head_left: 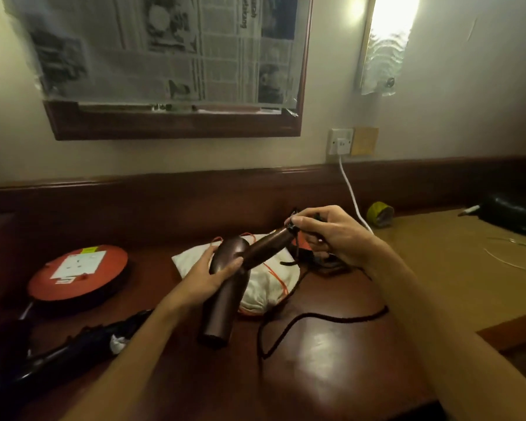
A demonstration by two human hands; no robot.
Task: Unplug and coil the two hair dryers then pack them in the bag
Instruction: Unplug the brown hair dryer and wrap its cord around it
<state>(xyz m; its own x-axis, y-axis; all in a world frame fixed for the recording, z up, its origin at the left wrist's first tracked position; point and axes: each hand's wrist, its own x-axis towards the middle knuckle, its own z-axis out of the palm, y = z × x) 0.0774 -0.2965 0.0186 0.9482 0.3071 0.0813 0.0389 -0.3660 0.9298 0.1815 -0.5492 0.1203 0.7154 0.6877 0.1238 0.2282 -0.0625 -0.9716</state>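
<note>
1. Writing first: the newspaper [164, 47] taped over the mirror frame [176, 123] is too blurry to read, apart from a sideways headline I can't make out. The white label on the orange reel [78, 276] is unreadable too (there's a small yellow-green sticker above it).
2. Left hand [208, 275] has its grip wrapped round the back of the dryer [225, 287], thumb on the right side of the body, fingers on the left. The nozzle points down toward the tabletop [316, 360] and toward the camera, and the handle sticks up to the right.
3. Right hand [328, 235] is raised at the end of that handle, palm down, fingers curled, pinching the cord [316, 316] right where it leaves the handle.
4. The rest of the dark cord drops down and loops loosely across the tabletop to the right of the dryer.
5. The white bag [268, 284] with orange string lies on the tabletop just behind the dryer.
6. A white cable [351, 192] runs from the wall socket [340, 142] down behind the right hand.
7. A yellow tape roll [380, 214] sits by the back edge, and a dark long thing [73, 347] lies at lower left (can't tell what it is).
</note>
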